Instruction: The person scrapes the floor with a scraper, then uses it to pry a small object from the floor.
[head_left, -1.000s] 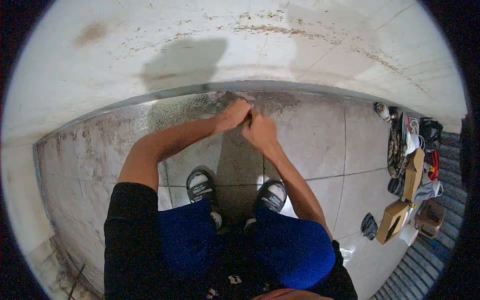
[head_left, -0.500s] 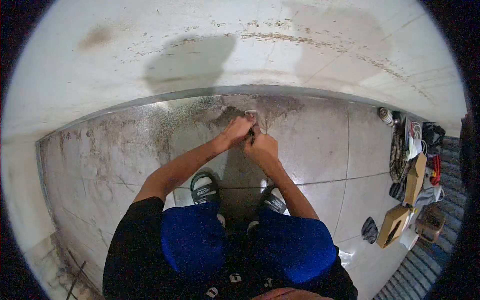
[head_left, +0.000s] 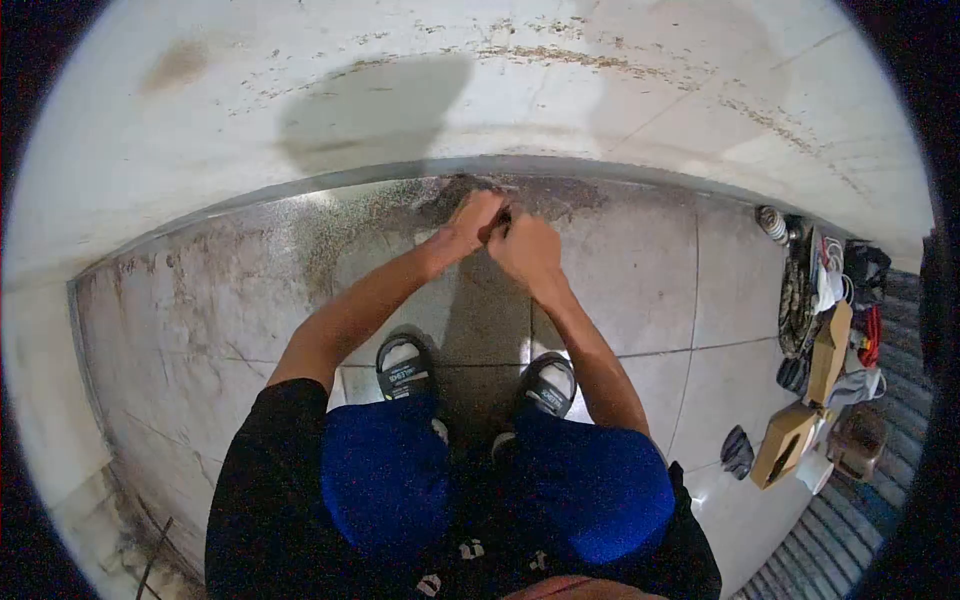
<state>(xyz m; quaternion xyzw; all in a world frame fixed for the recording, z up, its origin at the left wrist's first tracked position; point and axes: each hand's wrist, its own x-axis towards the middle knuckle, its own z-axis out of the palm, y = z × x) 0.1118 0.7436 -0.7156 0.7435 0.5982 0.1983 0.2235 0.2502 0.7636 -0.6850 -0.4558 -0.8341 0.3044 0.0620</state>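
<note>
Tiled floor (head_left: 630,270), stained beside pale wall (head_left: 520,110) — small dark object (head_left: 507,214) between left hand (head_left: 477,218), finger hold unclear, and right hand (head_left: 530,250), fingers closed around it — likely light, stiff; best gripped at near end.

A small dark object (head_left: 507,214) over grimy floor tiles (head_left: 575,192).
The object pokes from the curled right hand (head_left: 530,250), the left hand (head_left: 477,217) close beside it; from here those hands hide most of its shape and its tilt. The tiles lie flat, greyish, blotched with dark brown stains near the foot of the wall (head_left: 520,125), the darkest patch just beyond the left hand.
</note>
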